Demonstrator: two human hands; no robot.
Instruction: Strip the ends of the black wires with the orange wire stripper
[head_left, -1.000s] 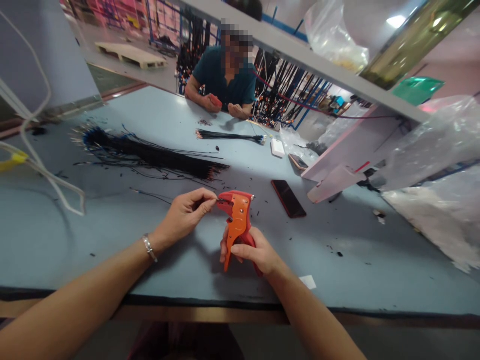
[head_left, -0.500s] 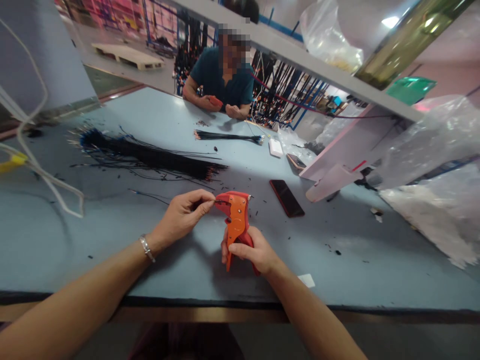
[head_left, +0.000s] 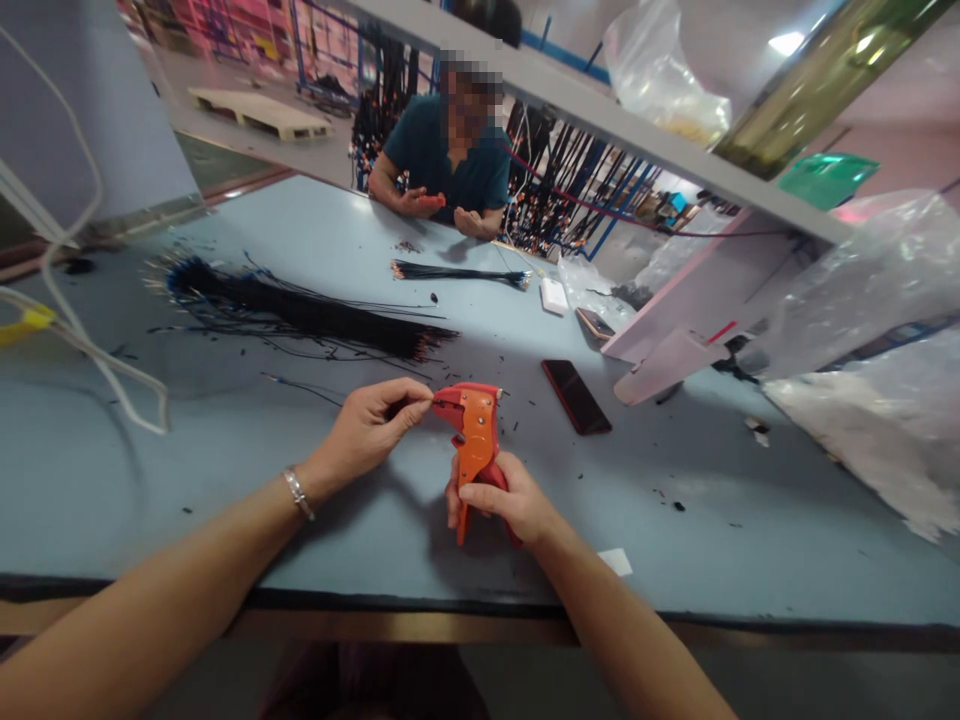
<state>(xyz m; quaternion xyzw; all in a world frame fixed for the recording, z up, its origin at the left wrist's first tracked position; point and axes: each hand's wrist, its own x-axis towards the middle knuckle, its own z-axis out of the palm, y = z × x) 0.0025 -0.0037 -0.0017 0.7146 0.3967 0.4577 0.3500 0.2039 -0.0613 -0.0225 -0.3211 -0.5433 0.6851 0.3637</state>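
My right hand [head_left: 514, 500] is wrapped around the handles of an orange and red wire stripper [head_left: 478, 430], held upright above the table. The thumb and forefinger of my left hand [head_left: 382, 425] are pinched on a thin black wire [head_left: 307, 387], right at the stripper's jaws. The wire's blue-tipped end trails out to the left behind my left hand; the end at the jaws is mostly hidden by my fingers. Beyond my left hand lies a large bundle of black wires [head_left: 300, 308] with blue fittings at one end and coppery tips at the other.
A smaller wire bundle [head_left: 461, 273] lies farther back, before a co-worker [head_left: 450, 160] holding a red object. Right of the stripper are a phone [head_left: 576, 397], a white box [head_left: 553, 296] and a shelf post [head_left: 675, 290]. White cables [head_left: 105, 355] hang at left. Black scraps dot the table [head_left: 300, 560].
My hands, the wire and the stripper keep nearly the same place; the stripper's jaws look slightly closer together. Across the table, the co-worker's hand has tilted the red object flatter.
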